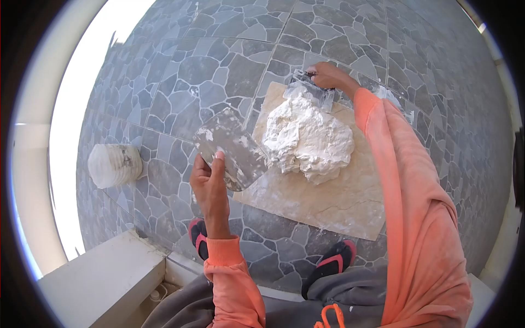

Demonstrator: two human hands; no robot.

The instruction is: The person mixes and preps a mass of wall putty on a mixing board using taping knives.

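Observation:
A heap of wet white plaster [309, 136] lies on a tan board [339, 208] on the floor. My left hand [209, 188] grips a flat grey rectangular plate [232, 145] by its near edge, thumb on top. White smears mark the plate, and its right corner overlaps the board's left edge. At the far side of the heap, my right hand [332, 77] is closed around the dark handle of a wide scraper [310, 92]. Plaster coats the scraper's blade, which touches the top of the heap; its lower edge is hard to make out.
A whitish, plaster-stained bucket-like container [115, 165] stands at the left. Patterned stone-look tiles [202, 71] cover the floor. A pale ledge [104, 276] is at lower left, and sandalled feet [331, 262] stand just below the board.

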